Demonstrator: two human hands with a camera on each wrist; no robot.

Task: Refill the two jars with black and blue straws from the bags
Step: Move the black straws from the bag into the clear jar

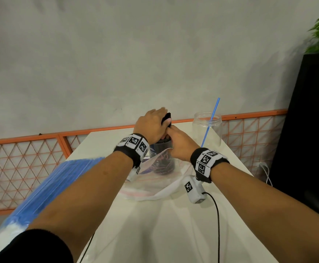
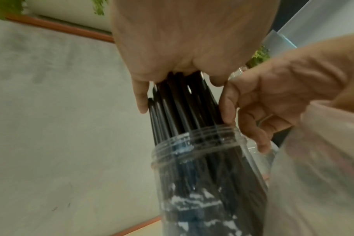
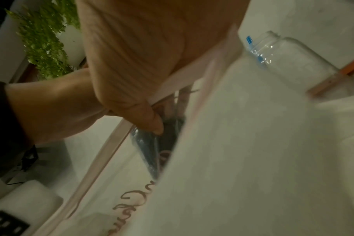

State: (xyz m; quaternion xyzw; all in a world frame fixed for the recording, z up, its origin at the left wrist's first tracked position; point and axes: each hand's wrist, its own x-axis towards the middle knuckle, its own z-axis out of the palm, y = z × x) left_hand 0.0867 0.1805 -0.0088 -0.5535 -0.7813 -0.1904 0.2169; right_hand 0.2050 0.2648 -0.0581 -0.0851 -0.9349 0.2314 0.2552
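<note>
While both forearms reach forward in the head view, the left hand (image 1: 153, 124) closes over the top of a bundle of black straws (image 1: 167, 118) standing in a clear jar (image 1: 161, 158) on the white surface (image 1: 174, 224). The right hand (image 1: 179, 145) sits just beside it at the jar's mouth. An emptied clear bag (image 1: 155, 186) lies crumpled around the jar's base. A second jar (image 1: 208, 130), to the right, holds one blue straw (image 1: 210, 122). A bag of blue straws (image 1: 46, 186) lies at the left edge.

From the left wrist, the left fingers (image 2: 141, 99) curl round the straw tops, gripping them; the black straws (image 2: 182, 108) run down into the threaded jar (image 2: 192, 143). The right fingers (image 2: 228, 103) rest against the bundle just above the rim.

From the right wrist, the view is blurred; bag plastic (image 3: 253, 159) fills most of it, one fingertip (image 3: 156, 126) touches the jar, and whether the right fingers grip anything cannot be told. The second jar (image 3: 289, 60) stands apart.
</note>
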